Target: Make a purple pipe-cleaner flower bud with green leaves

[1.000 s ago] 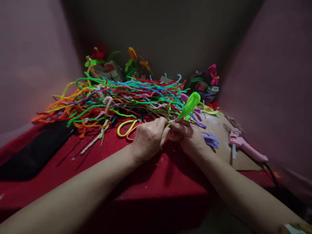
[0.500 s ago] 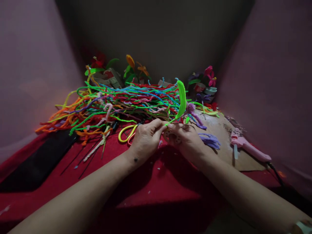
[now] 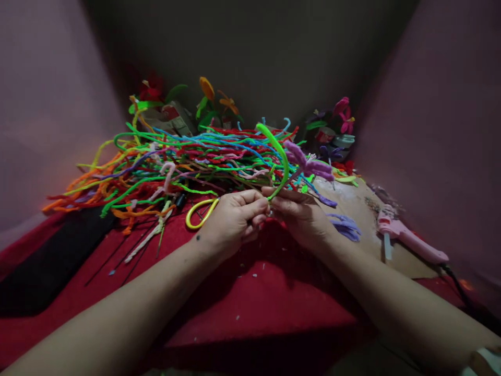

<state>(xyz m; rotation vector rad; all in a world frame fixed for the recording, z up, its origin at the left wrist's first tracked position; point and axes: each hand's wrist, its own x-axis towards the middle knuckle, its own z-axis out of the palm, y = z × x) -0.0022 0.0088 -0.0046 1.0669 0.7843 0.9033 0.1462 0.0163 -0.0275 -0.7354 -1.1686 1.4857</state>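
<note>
My left hand (image 3: 237, 216) is closed, thumb and forefinger pinching the lower end of a bright green pipe-cleaner leaf (image 3: 282, 156). The leaf curves up and leans to the left at its tip. Close against it, my right hand (image 3: 303, 216) is also closed, its fingers around the stem of a purple pipe-cleaner flower (image 3: 307, 164). The petals spread above my right fingers. Where leaf and stem meet, my fingertips hide the join. Yellow-handled scissors (image 3: 201, 214) lie beside my left hand, partly covered by it.
A heap of coloured pipe cleaners (image 3: 211, 151) spreads behind my hands. To the right, a pink glue gun (image 3: 410, 240) rests on a brown board (image 3: 344, 201) with purple pipe-cleaner loops (image 3: 345, 227). A black flat object (image 3: 58, 261) lies left on the red cloth (image 3: 250, 303). Finished flowers (image 3: 344, 115) stand behind.
The green leaf has turned edge-on and now leans left. The purple flower has swung up and its petals show more fully. Both hands stay together; the view has shifted slightly.
</note>
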